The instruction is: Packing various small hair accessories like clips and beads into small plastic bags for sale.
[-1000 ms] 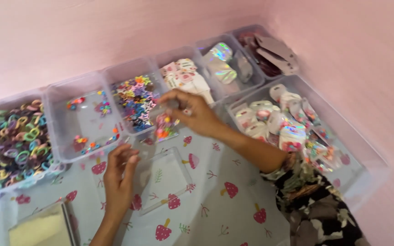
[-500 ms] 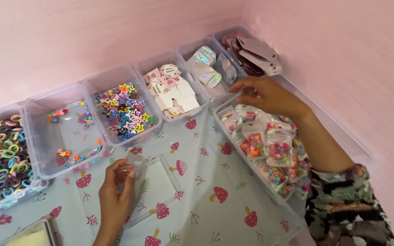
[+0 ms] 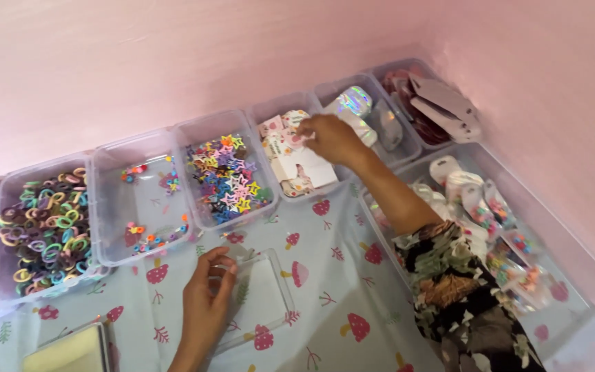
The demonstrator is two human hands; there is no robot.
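The left hand (image 3: 204,300) is resting on a clear flat case (image 3: 256,296) lying on the desk (image 3: 339,324), fingers curled and pinching its upper left edge. The right hand (image 3: 328,138) is reaching into the bin of printed cards (image 3: 290,155), fingertips pressed together on one card at the top of the pile; whether it is lifted free cannot be told. The case is looking empty, so filling is judged to be at an early stage. The bins of star clips (image 3: 227,176), small beads (image 3: 147,207) and hair rings (image 3: 44,231) are sitting untouched along the wall
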